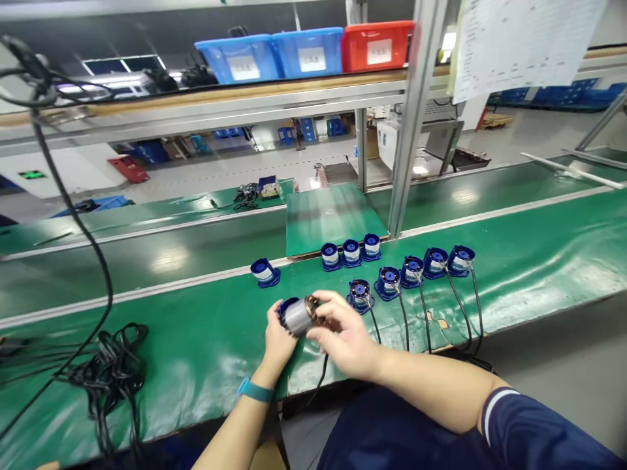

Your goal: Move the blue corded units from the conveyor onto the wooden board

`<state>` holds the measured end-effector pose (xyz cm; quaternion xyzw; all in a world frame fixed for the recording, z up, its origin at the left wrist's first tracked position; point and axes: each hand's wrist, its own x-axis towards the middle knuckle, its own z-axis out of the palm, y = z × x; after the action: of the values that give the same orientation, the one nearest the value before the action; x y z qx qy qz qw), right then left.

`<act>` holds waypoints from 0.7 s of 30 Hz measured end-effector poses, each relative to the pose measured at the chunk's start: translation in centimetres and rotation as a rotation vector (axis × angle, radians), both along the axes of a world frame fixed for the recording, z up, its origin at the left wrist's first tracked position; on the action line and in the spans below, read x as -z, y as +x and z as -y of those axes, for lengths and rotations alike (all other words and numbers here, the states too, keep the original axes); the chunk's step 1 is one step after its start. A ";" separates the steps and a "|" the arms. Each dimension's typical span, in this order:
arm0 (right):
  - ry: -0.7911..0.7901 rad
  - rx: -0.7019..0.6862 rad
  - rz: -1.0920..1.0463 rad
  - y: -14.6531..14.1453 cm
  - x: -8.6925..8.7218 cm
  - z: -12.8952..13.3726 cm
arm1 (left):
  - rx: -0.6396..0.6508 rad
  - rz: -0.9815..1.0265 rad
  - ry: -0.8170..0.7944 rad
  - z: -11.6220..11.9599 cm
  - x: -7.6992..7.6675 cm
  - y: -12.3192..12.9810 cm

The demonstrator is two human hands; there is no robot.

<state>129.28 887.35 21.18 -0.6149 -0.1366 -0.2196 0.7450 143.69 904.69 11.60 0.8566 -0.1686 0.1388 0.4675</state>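
Note:
Near the front edge of the green bench, my right hand (345,336) has its fingers closed round the copper-coloured end of a grey metal cylinder (298,317). The cylinder is tilted, and its other end meets a blue housing (289,305). My left hand (278,338), with a teal band at the wrist, is wrapped round that housing, most of which is hidden. A black cable (323,373) hangs below my hands. To the right stand several blue units with cables, the nearest one (360,295) beside my right hand. Another blue housing (265,272) sits behind my left hand.
Three blue housings (351,253) without visible cables stand at the back. A tangle of black cables (115,365) lies at the left. A metal post (409,124) rises behind the bench. Blue bins (311,52) and a red bin (378,47) sit on the shelf above.

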 end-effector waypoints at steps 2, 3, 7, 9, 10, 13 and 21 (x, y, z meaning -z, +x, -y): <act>-0.115 0.106 0.003 2.1 0.0 1.4 | -0.054 -0.056 -0.005 0.6 0.4 -0.6; -0.174 0.132 -0.002 3.2 0.2 1.9 | -0.063 -0.068 -0.014 0.8 0.5 -0.7; -0.421 0.097 0.003 6.9 1.5 2.4 | 0.017 0.023 -0.045 1.1 0.8 -0.7; -0.527 0.046 0.014 7.9 2.0 1.9 | 0.048 0.051 -0.039 1.0 1.0 -0.6; -0.578 0.028 0.017 8.2 2.2 1.6 | 0.060 0.053 -0.034 1.0 1.0 -0.6; -0.727 0.021 -0.010 8.9 2.4 0.9 | 0.087 0.039 -0.021 1.0 0.9 -0.8; -1.025 0.098 -0.182 9.2 0.7 0.2 | 0.091 -0.041 -0.014 1.1 0.1 -1.2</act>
<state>138.45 887.11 20.50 -0.9229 -0.1323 -0.1050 0.3459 142.50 903.56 11.51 0.8475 -0.1968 0.1012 0.4825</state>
